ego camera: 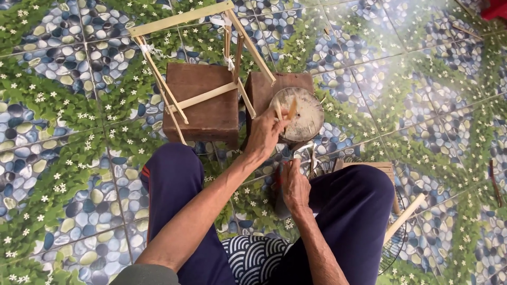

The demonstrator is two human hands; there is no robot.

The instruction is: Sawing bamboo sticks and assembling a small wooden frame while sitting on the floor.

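Note:
My left hand (264,133) reaches forward and pinches a short bamboo sliver (291,109), standing it upright on a round wooden chopping block (306,113). My right hand (294,186) is lower, between my knees, and is closed around a red-handled tool (277,178). Its dark blade points down and is mostly hidden by the hand. A bamboo frame (203,97) tied with white string leans over two brown wooden blocks (203,113) just beyond my left hand.
I sit low on a patterned cushion (253,258) with my legs in dark blue trousers (174,179). A loose bamboo stick (404,216) and a wire fan grille (393,248) lie by my right leg. The floor tiles (63,174) show pebbles and leaves.

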